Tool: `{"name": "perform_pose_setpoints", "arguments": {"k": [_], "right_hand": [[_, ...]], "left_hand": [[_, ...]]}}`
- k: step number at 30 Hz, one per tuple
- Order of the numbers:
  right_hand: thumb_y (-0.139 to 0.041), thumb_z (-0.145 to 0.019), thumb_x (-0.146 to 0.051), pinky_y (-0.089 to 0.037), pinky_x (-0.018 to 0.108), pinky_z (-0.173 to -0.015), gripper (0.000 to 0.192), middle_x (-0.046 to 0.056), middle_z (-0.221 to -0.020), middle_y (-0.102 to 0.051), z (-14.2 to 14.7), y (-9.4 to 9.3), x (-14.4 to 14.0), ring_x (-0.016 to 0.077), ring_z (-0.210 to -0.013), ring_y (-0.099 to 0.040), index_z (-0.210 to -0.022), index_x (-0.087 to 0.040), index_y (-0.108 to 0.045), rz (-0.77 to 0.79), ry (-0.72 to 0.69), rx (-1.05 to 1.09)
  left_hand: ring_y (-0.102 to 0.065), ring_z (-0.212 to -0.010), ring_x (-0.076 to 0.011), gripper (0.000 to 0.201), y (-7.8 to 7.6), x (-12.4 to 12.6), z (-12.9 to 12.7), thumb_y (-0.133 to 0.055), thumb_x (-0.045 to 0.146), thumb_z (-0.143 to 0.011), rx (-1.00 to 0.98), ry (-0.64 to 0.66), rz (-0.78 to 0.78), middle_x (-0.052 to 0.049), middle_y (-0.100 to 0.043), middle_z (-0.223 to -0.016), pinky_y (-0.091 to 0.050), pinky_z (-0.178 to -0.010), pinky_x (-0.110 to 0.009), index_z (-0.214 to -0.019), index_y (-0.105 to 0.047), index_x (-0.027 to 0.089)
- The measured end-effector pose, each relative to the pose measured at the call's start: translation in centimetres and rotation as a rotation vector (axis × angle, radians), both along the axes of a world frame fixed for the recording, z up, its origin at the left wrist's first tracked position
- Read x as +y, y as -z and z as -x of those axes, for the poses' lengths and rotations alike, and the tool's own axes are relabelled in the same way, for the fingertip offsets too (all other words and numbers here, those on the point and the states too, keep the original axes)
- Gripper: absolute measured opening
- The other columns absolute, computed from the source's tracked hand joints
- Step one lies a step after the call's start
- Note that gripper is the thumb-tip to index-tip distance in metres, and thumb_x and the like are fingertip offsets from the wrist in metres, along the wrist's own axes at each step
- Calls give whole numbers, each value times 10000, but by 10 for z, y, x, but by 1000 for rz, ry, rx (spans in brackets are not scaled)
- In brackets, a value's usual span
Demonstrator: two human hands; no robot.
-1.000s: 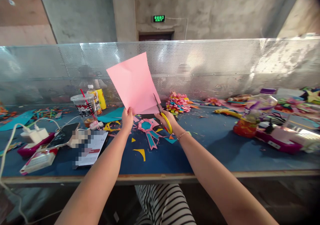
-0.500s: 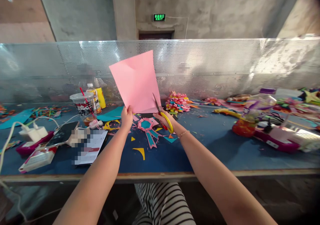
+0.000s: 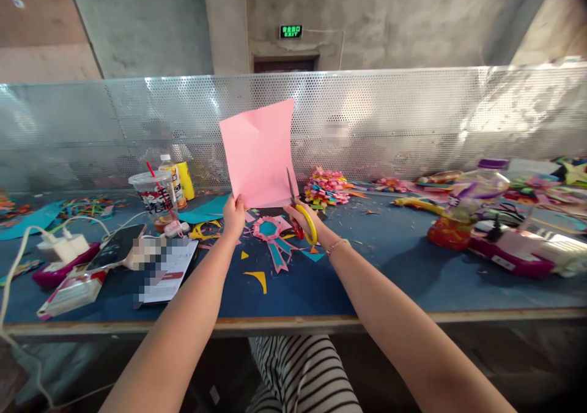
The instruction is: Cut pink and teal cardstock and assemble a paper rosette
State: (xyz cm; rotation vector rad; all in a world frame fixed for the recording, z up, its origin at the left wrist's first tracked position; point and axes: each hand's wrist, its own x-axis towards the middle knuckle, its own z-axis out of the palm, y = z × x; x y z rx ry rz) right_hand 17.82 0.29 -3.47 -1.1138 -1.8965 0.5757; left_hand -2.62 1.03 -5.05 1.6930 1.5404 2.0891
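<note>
A large sheet of pink paper (image 3: 259, 153) stands upright above the table, slightly bent along its right side. My left hand (image 3: 234, 216) pinches its lower left corner between thumb and fingers. In my right hand (image 3: 303, 220) is a pair of scissors (image 3: 310, 224) with yellow and red handles, blades pointing up in front of the sheet's right part. The right fingers are also at the paper's lower right corner; their exact hold there is partly hidden. Below the sheet lies a pink and blue paper rosette (image 3: 270, 232) with two ribbon tails.
Yellow paper scraps (image 3: 257, 279) lie near the front. A layered paper flower pile (image 3: 327, 186) sits right of the sheet. Leftward are a plastic cup (image 3: 153, 196), a phone (image 3: 117, 245) and a power strip. A purple-capped bottle (image 3: 458, 217) stands right; a perforated metal panel (image 3: 394, 119) closes the back.
The top of the pink sheet has swung right and its right edge now curves. The scissors have turned more upright and shifted slightly right relative to the paper's lower edge.
</note>
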Motion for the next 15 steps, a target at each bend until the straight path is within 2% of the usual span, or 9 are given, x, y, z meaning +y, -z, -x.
{"name": "perform_pose_setpoints", "arguments": {"k": [3,7,15], "right_hand": [[-393,-778,-571,-342,225,-446,414,-17,-440,-452,2,3,3,110,-428,-433,-608,-193,-407,2,5,10],[-386,-797,-533,-340,220,-475,364,-20,-470,-459,2,6,7,119,-469,-458,-660,-197,-416,-21,89,2],[-359,-820,-507,-331,228,-524,378,14,-524,-519,2,6,7,148,-541,-505,-647,-187,-461,-127,236,-135]], "left_hand": [[-576,-943,-209,281,0,0,0,-423,351,-844,-5,2,2,-105,-639,-982,-422,-821,-305,-968,-577,151],[-575,-953,-207,282,-1,0,-1,-426,348,-844,-8,3,-5,-107,-638,-993,-421,-829,-301,-971,-578,148],[-582,-935,-214,277,-2,0,-1,-429,346,-843,-10,3,6,-117,-643,-975,-427,-813,-312,-950,-579,140]]}}
